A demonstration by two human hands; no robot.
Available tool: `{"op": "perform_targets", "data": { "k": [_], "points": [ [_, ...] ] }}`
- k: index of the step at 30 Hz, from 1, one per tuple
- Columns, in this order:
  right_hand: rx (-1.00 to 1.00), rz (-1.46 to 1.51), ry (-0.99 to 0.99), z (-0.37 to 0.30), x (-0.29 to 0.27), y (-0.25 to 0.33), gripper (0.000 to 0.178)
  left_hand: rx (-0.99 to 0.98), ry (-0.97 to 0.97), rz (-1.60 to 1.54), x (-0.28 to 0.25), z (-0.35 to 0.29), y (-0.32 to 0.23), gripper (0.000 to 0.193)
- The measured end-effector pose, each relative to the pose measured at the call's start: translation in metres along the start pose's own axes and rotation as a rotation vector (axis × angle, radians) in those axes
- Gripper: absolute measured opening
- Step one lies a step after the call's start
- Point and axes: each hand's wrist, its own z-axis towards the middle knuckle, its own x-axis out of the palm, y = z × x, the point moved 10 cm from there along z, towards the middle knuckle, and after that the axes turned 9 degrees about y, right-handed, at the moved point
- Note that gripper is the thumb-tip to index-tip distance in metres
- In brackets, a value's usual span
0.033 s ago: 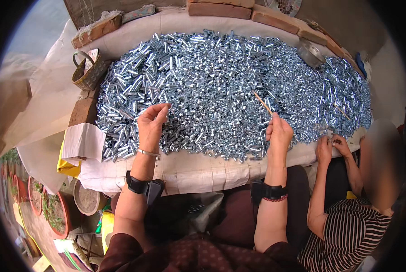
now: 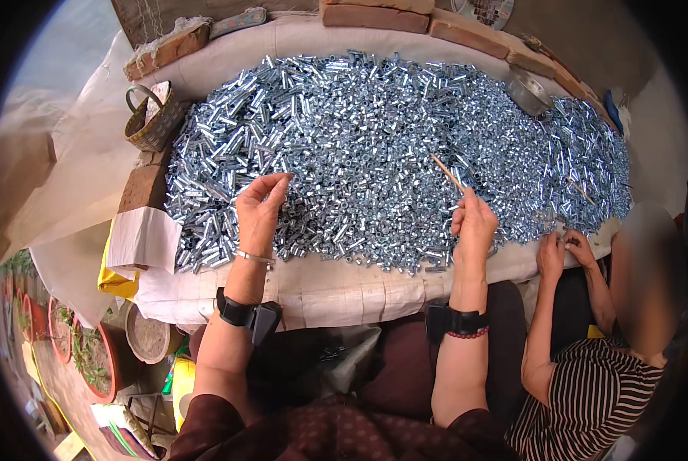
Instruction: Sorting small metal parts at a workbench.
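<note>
Sleeves of bright silvery metal, short hollow tubes (image 2: 374, 154), lie heaped in a wide glittering spread over the pale cloth-covered worktop (image 2: 321, 288), reaching from the woven basket (image 2: 153, 121) at the far left corner to the right edge, where another person's two hands (image 2: 563, 250) work at the pile. Expect each tube to be stiff, hard and light on its own, smooth enough to slip and roll, and hardly fragile; pinch one across its sides or catch it through its open bore. The heap as a whole would be heavy and loose.

Your left hand (image 2: 259, 211) hovers over the near left part of the spread, thumb and fingertips drawn together in a pinch; whether a tube sits between them you cannot tell from here. Your right hand (image 2: 473, 224) is closed around a thin, straight wooden stick (image 2: 445, 172), gripping its lower end so the stick slants up and away to the left over the middle of the pile. Reddish bricks (image 2: 374, 17) weigh down the far edge.
</note>
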Motion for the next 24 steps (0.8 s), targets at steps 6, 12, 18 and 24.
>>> {"op": "perform_targets", "data": {
  "k": [6,12,18,24],
  "points": [
    [0.093,0.098,0.079,-0.039,0.041,-0.030,0.032,0.348,0.094,0.785,0.011,-0.004,-0.010,0.031],
    [-0.284,-0.970,0.330,-0.083,0.128,-0.021,0.029,0.282,0.097,1.119,0.029,-0.026,-0.015,0.035],
    [-0.446,-0.976,0.457,-0.111,0.175,-0.035,0.037,0.320,0.089,1.275,0.024,-0.065,-0.011,0.028],
    [-0.506,-0.938,0.532,-0.129,0.202,-0.046,0.031,0.347,0.078,1.235,0.008,-0.099,-0.011,0.031]
  ]
}}
